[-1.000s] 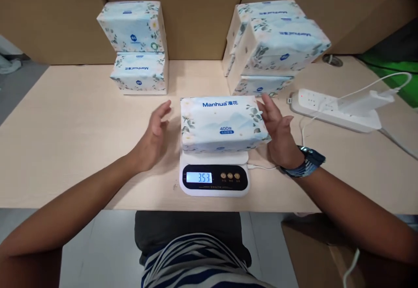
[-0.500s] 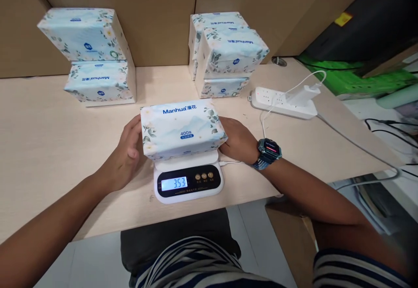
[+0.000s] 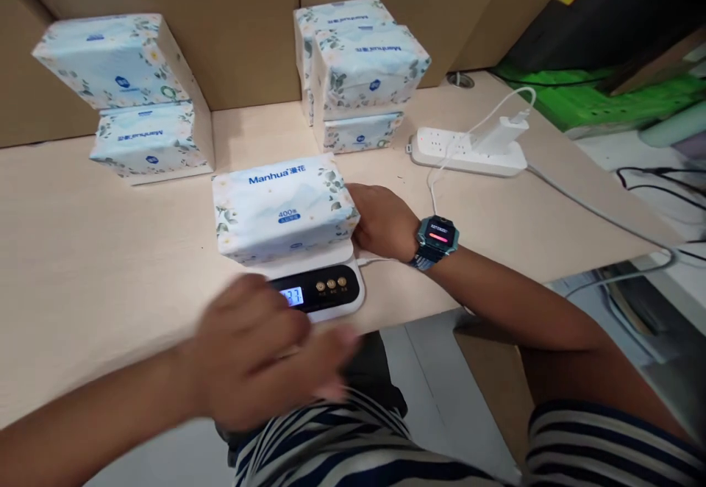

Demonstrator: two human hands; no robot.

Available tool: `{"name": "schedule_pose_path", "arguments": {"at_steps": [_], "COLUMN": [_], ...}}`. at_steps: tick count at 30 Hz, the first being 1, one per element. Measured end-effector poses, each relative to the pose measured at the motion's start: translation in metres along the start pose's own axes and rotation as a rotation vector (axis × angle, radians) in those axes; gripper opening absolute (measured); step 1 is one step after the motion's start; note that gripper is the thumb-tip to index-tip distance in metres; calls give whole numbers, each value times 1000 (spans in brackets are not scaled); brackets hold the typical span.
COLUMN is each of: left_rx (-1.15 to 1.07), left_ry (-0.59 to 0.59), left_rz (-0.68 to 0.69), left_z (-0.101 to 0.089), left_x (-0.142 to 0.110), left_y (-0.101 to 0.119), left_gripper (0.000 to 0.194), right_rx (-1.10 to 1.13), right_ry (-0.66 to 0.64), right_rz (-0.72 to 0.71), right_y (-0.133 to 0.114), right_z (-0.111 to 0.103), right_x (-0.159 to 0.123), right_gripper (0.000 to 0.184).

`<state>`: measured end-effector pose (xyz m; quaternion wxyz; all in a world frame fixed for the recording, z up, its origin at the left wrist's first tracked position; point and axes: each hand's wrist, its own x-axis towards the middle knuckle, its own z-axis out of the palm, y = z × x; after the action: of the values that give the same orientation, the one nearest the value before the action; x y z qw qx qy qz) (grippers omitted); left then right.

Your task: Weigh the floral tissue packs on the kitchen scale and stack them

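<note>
Plastic-wrapped tissue pack (image 3: 284,206) rests on the scale (image 3: 317,288), right hand (image 3: 380,221) gripping its end; blurred left hand (image 3: 265,354) hangs open, empty. One-sided pulling could tip it onto the desk (image 3: 82,251).

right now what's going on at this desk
A person sits at a desk with a tissue pack lying on a small scale. Their right hand, a watch on its wrist, rests against the pack's right end. Their left hand is blurred in front of the scale, empty and partly hiding the lit display. More packs sit in two stacks at the back, beside a power strip.
</note>
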<state>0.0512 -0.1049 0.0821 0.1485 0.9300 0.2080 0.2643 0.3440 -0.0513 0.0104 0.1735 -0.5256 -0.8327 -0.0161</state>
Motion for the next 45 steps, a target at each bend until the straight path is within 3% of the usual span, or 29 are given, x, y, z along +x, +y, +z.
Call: {"name": "schedule_pose_path", "arguments": {"at_steps": [1, 3, 5, 7, 10, 17, 29, 38, 45], "left_rx": [-39, -80, -19, 38, 43, -53, -117, -132, -163], "left_ry": [-118, -309, -438, -494, -516, -469, -423, -484, -453], "left_rz": [162, 144, 28, -71, -127, -126, -83, -105, -77], "left_z": [8, 27, 45, 59, 70, 75, 79, 77, 78], "left_x": [13, 46, 79, 103, 120, 118, 116, 121, 125], "left_y": [15, 33, 39, 38, 33, 27, 20, 16, 12], "left_gripper": [47, 48, 49, 54, 59, 63, 61, 67, 68], "right_rx": [-4, 2, 19, 28, 11, -12, 63, 51, 22], "right_ry": [-12, -42, -70, -77, -102, -263, -138, -208, -185], "right_rz": [18, 49, 74, 92, 115, 139, 123, 141, 131], "right_y": [-1, -5, -9, -13, -16, -18, -16, -15, -14], "right_z": [-1, -5, -9, -13, -18, -28, -22, -25, -22], "right_x": [0, 1, 1, 1, 3, 10, 5, 9, 7], "right_gripper": [64, 64, 63, 64, 65, 69, 64, 65, 63]}}
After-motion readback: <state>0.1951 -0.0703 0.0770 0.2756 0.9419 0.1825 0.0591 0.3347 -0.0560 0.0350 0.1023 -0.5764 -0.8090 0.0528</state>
